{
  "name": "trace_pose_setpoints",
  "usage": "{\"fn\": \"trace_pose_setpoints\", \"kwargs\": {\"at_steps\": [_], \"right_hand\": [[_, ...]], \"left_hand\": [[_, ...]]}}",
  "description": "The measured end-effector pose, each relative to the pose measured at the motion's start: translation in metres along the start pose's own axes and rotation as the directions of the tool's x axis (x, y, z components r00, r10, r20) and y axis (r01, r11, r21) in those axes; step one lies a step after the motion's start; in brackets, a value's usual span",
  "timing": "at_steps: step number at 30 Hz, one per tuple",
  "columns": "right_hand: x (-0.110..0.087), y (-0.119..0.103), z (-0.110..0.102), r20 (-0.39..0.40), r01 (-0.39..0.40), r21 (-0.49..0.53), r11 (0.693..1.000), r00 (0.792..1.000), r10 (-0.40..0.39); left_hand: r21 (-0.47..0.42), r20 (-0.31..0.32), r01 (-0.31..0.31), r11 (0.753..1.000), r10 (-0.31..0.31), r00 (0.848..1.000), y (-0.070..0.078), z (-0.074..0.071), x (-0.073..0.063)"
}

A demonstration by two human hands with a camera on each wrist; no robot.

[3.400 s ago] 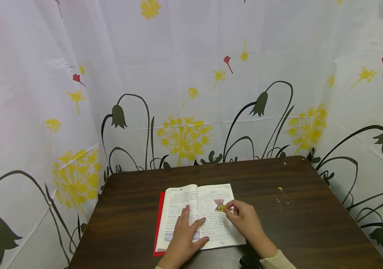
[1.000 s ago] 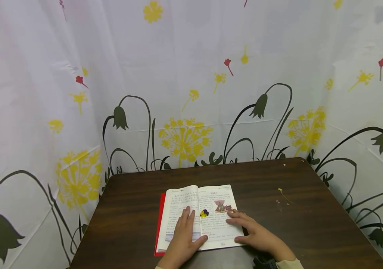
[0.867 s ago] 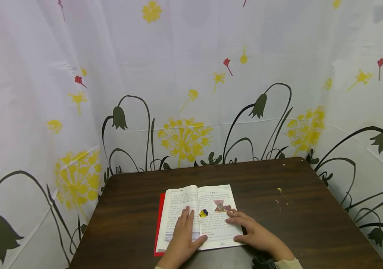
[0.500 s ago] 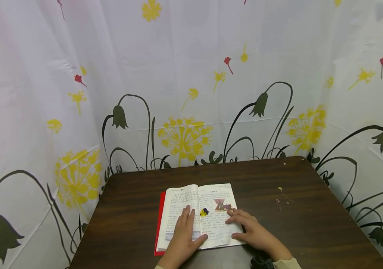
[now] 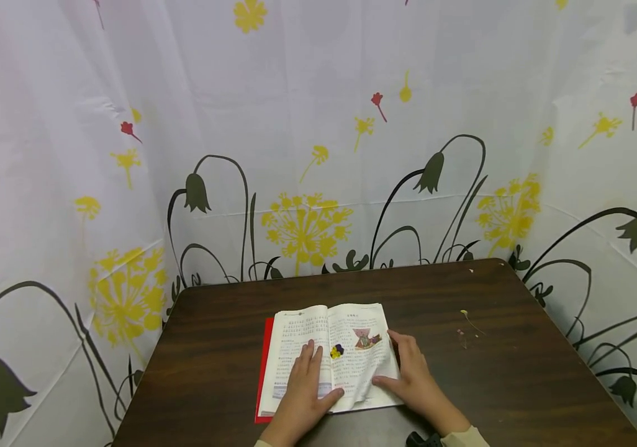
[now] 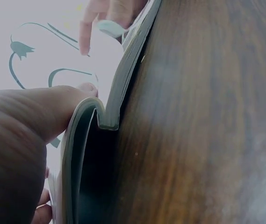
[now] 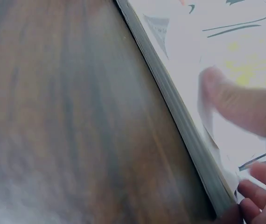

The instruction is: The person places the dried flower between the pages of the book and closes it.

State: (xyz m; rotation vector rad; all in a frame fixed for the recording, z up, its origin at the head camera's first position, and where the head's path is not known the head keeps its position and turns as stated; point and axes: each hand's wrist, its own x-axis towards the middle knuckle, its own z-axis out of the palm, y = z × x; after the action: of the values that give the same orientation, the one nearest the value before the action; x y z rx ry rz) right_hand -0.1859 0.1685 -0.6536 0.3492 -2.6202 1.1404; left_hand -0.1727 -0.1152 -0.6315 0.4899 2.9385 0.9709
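An open book (image 5: 303, 324) with a red cover edge lies on the table. My left hand (image 5: 303, 388) rests on its left page with fingers straight, the thumb reaching over the gutter in the left wrist view. A small yellow-and-dark flower (image 5: 337, 351) lies on the right page beside the gutter. My right hand (image 5: 416, 379) is at the book's right edge. Its thumb (image 7: 217, 86) is on the right page (image 5: 352, 372), which buckles up, while the fingers curl by the outer edge. The page appears held between thumb and fingers; the underside is hidden.
The dark wooden table (image 5: 223, 335) surrounds the book. A thin-stemmed yellow flower (image 5: 466, 313) and tiny petal bits (image 5: 460, 335) lie to the right. A floral curtain (image 5: 318, 124) hangs behind the table.
My right hand earlier pinched the small flower, then let it go near the gutter and rested on the page. Now it has shifted to the right edge and the page bulges. The left hand stays.
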Motion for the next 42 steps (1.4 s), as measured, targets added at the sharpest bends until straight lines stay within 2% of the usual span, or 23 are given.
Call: {"fn": "trace_pose_setpoints", "kwargs": {"at_steps": [2,4,6,9,11,15,16,18,20,21,23,24,25,26,28,30,32,35,37,39,42], "right_hand": [[0.002,0.000,-0.002,0.003,-0.018,0.073,0.997,1.000,0.018],[0.003,-0.001,-0.006,0.013,-0.041,0.190,0.981,0.999,0.040],[0.005,0.000,-0.010,0.024,-0.083,0.335,0.938,0.997,0.079],[0.007,0.001,-0.014,0.044,-0.160,0.495,0.854,0.986,0.160],[0.007,0.001,-0.015,0.058,-0.221,0.531,0.818,0.973,0.225],[0.007,0.000,-0.014,0.034,-0.275,0.494,0.825,0.954,0.297],[0.006,-0.001,-0.013,0.021,-0.273,0.487,0.829,0.953,0.302],[0.006,-0.003,-0.013,0.024,-0.255,0.524,0.813,0.958,0.284],[0.004,-0.008,-0.013,0.071,-0.239,0.615,0.752,0.966,0.250],[0.003,-0.011,-0.013,0.108,-0.229,0.671,0.706,0.971,0.212],[0.001,-0.018,-0.010,0.200,-0.225,0.778,0.587,0.974,0.108],[0.000,-0.021,-0.008,0.240,-0.228,0.808,0.544,0.969,0.049],[-0.001,-0.025,-0.005,0.280,-0.238,0.820,0.521,0.960,-0.003],[-0.002,-0.027,-0.002,0.314,-0.243,0.816,0.524,0.948,-0.048],[-0.003,-0.032,0.003,0.357,-0.240,0.789,0.565,0.928,-0.104],[-0.006,-0.035,0.006,0.368,-0.217,0.709,0.671,0.926,-0.089],[-0.008,-0.037,0.006,0.362,-0.181,0.623,0.761,0.929,-0.075],[-0.009,-0.040,0.005,0.376,-0.130,0.535,0.835,0.922,-0.097],[-0.008,-0.042,0.005,0.404,-0.095,0.518,0.850,0.903,-0.145],[-0.007,-0.043,0.006,0.421,-0.050,0.497,0.867,0.887,-0.190],[-0.008,-0.045,0.007,0.375,0.125,0.411,0.903,0.880,-0.292]], "left_hand": [[-0.007,0.002,0.005,1.000,-0.005,1.000,0.000,0.000,0.000],[-0.015,0.006,0.015,1.000,-0.015,1.000,0.000,0.000,0.000],[-0.024,0.010,0.019,1.000,-0.019,1.000,0.000,0.000,0.000],[-0.032,0.017,0.020,0.999,-0.019,1.000,0.000,0.001,0.000],[-0.030,0.022,0.016,0.999,-0.015,1.000,0.000,0.001,-0.001],[-0.027,0.022,0.010,1.000,-0.009,1.000,0.000,0.002,-0.001],[-0.024,0.020,0.008,1.000,-0.008,1.000,0.000,0.001,-0.001],[-0.020,0.017,0.003,1.000,-0.003,1.000,0.000,0.001,-0.001],[-0.018,0.013,-0.003,1.000,0.004,1.000,0.000,0.000,-0.001],[-0.016,0.013,-0.003,1.000,0.003,1.000,0.000,-0.001,-0.001],[-0.012,0.012,-0.004,1.000,0.004,1.000,0.000,-0.001,-0.001],[-0.011,0.009,-0.005,1.000,0.005,1.000,0.000,-0.001,-0.001],[-0.008,0.005,-0.007,1.000,0.007,1.000,0.000,-0.001,-0.002],[-0.004,-0.003,-0.012,1.000,0.012,1.000,0.000,-0.002,-0.002],[0.006,-0.023,-0.030,1.000,0.030,0.999,-0.001,-0.001,-0.002],[0.013,-0.054,-0.071,0.997,0.071,0.996,0.000,0.000,-0.003],[0.015,-0.086,-0.113,0.993,0.114,0.990,0.000,0.001,-0.003],[-0.006,-0.141,-0.145,0.989,0.142,0.980,0.000,0.001,-0.001],[-0.048,-0.183,-0.132,0.990,0.121,0.976,0.000,0.000,0.002],[-0.102,-0.231,-0.099,0.990,0.073,0.970,-0.001,-0.001,0.004],[-0.176,-0.284,-0.036,0.984,-0.016,0.959,-0.002,-0.003,0.007]]}}
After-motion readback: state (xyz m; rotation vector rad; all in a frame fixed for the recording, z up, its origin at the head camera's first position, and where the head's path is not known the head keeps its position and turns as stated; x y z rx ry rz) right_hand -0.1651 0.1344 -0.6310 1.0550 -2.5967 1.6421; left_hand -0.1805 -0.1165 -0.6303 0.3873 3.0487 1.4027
